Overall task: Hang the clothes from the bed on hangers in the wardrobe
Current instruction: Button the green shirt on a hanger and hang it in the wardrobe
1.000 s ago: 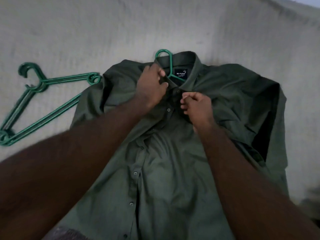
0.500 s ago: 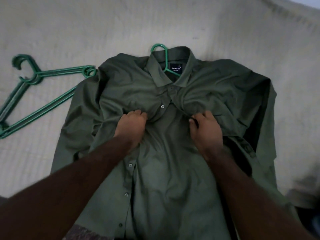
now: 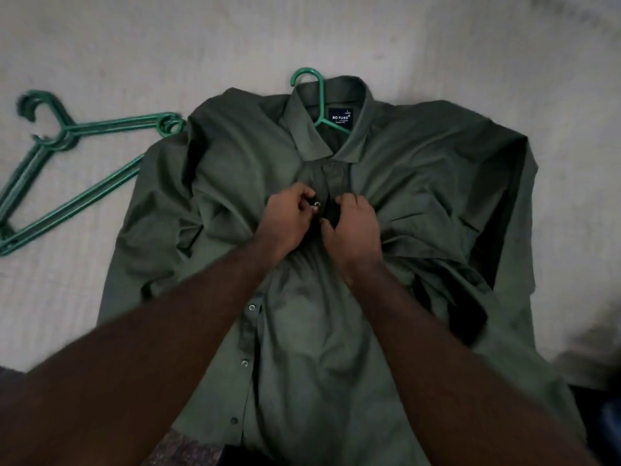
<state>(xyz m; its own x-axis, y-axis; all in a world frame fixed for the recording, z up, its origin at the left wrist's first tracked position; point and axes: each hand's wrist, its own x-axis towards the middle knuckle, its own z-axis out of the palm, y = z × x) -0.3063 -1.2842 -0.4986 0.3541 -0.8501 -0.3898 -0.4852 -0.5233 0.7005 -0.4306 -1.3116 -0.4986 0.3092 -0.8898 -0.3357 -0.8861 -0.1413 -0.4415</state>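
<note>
A dark green button shirt (image 3: 420,183) lies face up on the pale bed (image 3: 134,42). A green hanger (image 3: 317,95) sits inside it, its hook sticking out past the collar. My left hand (image 3: 289,223) pinches the left placket at a button, just below the collar. My right hand (image 3: 353,230) grips the right placket edge beside it. The two hands nearly meet at the chest. The top collar button looks fastened; lower buttons sit undone along the placket.
Several spare green hangers (image 3: 67,169) lie stacked on the bed to the left of the shirt, one arm tucked under its sleeve. A dark garment (image 3: 591,361) shows at the right edge. Patterned fabric (image 3: 181,449) peeks out at the bottom.
Both hands left the collar, dropped to the chest and spread the fabric apart, then came together at a button below the collar.
</note>
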